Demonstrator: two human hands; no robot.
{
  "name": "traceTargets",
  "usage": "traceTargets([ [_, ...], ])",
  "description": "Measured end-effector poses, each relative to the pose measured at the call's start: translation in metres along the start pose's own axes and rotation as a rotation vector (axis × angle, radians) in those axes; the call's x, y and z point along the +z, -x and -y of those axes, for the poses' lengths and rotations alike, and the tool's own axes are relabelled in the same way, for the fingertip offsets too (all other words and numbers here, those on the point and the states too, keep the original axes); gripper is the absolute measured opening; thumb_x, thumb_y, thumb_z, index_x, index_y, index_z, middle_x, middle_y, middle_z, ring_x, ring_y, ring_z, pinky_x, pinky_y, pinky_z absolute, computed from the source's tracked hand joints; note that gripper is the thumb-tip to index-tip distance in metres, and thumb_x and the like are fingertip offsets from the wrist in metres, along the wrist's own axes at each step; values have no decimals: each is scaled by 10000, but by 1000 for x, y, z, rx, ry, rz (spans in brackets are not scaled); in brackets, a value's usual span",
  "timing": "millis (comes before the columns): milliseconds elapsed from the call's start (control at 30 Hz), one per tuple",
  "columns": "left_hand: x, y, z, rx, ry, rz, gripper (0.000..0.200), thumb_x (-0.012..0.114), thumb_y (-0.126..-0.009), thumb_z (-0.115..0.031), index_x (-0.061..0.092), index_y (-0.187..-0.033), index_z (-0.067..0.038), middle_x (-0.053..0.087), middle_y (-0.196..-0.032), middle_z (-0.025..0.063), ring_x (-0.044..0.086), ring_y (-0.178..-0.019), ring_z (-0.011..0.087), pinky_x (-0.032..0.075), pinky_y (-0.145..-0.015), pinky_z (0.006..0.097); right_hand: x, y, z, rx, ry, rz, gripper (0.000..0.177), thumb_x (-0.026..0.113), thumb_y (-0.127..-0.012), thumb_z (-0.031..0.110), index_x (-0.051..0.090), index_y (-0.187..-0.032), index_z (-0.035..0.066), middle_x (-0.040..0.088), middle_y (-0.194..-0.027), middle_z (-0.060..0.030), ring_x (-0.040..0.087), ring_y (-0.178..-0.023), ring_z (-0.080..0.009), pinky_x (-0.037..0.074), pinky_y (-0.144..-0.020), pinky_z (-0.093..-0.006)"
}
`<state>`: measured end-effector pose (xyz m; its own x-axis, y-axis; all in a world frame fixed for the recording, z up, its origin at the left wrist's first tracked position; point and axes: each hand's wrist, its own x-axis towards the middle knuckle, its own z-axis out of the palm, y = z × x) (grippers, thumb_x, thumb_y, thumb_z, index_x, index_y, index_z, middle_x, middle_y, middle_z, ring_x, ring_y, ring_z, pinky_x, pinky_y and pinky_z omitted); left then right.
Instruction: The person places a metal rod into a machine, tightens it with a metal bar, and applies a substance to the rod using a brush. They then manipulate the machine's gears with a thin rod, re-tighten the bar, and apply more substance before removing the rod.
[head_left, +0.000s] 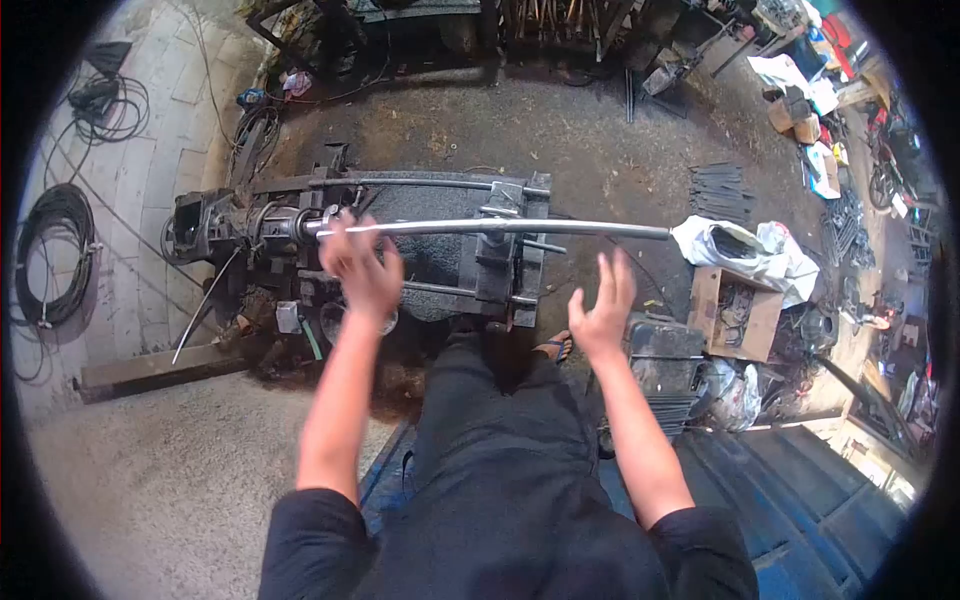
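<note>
A long shiny metal rod [430,227] lies across the machine [495,262], its left end near the chuck-like head [290,224] and its right end sticking out past the machine. My left hand [362,268] is over the rod's left part, fingers spread and somewhat blurred; whether it touches the rod cannot be made out. Below the rod's right part, my right hand [605,310] is apart from it, fingers raised and spread, with nothing in it.
Coiled black cable [55,255] hangs at the left. To the right are a cardboard box [745,315] with metal parts, a white sack [755,258], stacked dark bars [722,192] and a dark metal block [665,355]. A long beam [150,370] lies at lower left.
</note>
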<state>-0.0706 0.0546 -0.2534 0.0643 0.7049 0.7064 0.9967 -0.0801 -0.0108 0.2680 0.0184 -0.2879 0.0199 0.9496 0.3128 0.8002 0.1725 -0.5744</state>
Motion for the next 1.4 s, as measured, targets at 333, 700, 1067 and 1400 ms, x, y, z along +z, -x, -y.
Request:
traceTargets([
  [333, 64, 183, -103, -432, 528, 1215, 365, 603, -903, -350, 684, -929, 6, 679, -925, 254, 656, -883, 428, 529, -777, 497, 161, 161, 5, 1034, -501, 384, 390, 692, -840, 263, 672, -1069, -52, 712, -989, -222, 692, -959, -320, 505, -864, -397],
  [700, 87, 179, -110, -412, 475, 1252, 580, 629, -837, -522, 713, -859, 52, 683, -912, 287, 675, -884, 427, 533, -815, 500, 170, 157, 53, 956, -72, 152, 250, 595, -927, 237, 671, -955, 0, 651, -838, -280, 626, -871, -482, 490, -729, -530],
  [1067, 85, 183, -125, -666, 404, 1078, 513, 799, -742, -418, 709, -837, 78, 679, -886, 305, 672, -885, 452, 527, -810, 504, 115, 250, 81, 849, -390, 163, 288, 544, -966, 167, 567, -1214, 22, 693, -774, -190, 691, -771, -387, 528, -695, -483],
  [1400, 78, 183, -79, -648, 845, 1050, 322, 789, -758, -243, 715, -889, 42, 719, -763, 124, 688, -696, 206, 518, -645, 363, 82, 323, 93, 1009, -653, 72, 264, 515, -995, 139, 554, -1207, -13, 699, -836, -132, 699, -771, -220, 536, -713, -337],
])
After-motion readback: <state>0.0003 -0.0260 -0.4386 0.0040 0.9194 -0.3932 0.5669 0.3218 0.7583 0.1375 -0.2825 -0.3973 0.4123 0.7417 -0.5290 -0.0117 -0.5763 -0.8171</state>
